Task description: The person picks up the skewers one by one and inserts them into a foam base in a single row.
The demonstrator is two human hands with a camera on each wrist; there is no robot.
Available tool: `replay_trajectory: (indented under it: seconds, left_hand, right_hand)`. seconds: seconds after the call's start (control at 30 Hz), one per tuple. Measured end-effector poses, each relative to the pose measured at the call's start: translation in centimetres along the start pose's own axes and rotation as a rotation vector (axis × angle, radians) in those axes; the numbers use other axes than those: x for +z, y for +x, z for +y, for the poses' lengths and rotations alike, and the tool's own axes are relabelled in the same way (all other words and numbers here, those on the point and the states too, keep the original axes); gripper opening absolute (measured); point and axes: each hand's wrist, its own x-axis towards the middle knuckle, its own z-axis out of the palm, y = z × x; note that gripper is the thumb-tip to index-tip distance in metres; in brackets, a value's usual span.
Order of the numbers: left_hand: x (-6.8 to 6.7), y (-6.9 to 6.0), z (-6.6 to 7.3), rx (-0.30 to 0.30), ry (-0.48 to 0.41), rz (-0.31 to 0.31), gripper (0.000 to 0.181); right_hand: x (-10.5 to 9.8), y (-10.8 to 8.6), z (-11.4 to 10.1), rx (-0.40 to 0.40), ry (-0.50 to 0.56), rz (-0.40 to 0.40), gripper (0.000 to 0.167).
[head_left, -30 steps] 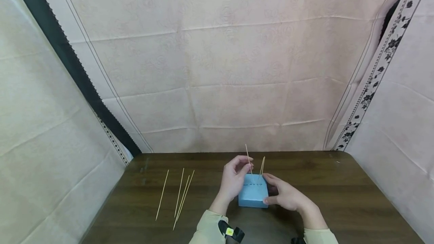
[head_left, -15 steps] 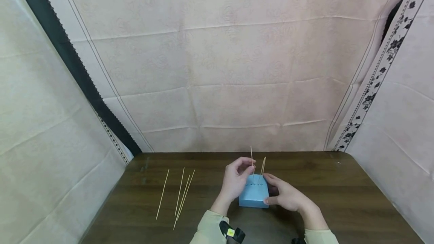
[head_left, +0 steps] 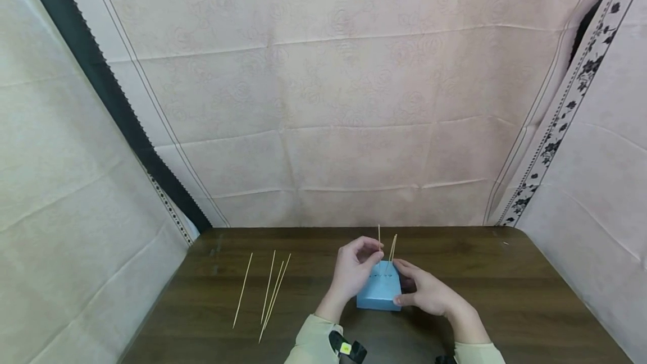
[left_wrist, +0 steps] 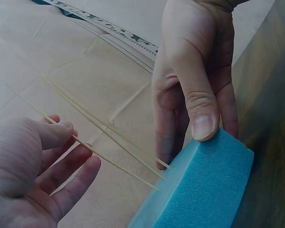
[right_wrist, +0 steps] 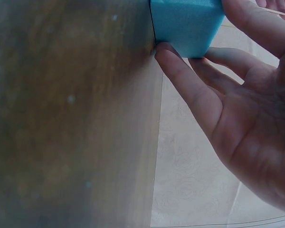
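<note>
A blue foam block [head_left: 378, 299] stands on the table, two thin bamboo skewers [head_left: 392, 248] sticking up from its top. My left hand [head_left: 352, 268] pinches another skewer [left_wrist: 116, 165] between thumb and fingers. This one is nearly upright in the head view, its lower end meeting the block's top beside the other two; how deep it sits I cannot tell. On the block's right side, my right hand [head_left: 429, 291] grips it, with the thumb on the near edge and the fingers behind. The right wrist view shows fingertips [right_wrist: 165, 51] against the foam block [right_wrist: 187, 28].
Several loose skewers [head_left: 268, 288] lie on the brown wooden table [head_left: 202, 319], left of my left hand. Pale cloth [head_left: 354, 100] hangs behind the table and at both sides.
My left hand has moved slightly right. The pinched skewer has gone from tilted to nearly upright, and its top is lower and further right. My right hand stays on the foam block.
</note>
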Motion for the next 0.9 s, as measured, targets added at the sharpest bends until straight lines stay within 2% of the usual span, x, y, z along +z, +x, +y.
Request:
replay_trajectory:
  seconds: [0.43,0.9]
  left_hand:
    - [-0.04,0.06,0.00,0.043,0.047,-0.008,0.013]
    - [0.27,0.12,0.06,0.066,0.036,-0.029,0.012]
  right_hand:
    - [-0.10,0.28,0.17,-0.037,0.011,-0.015,0.095]
    - [-0.05,0.10,0.00,0.005,0.002,-0.008,0.096]
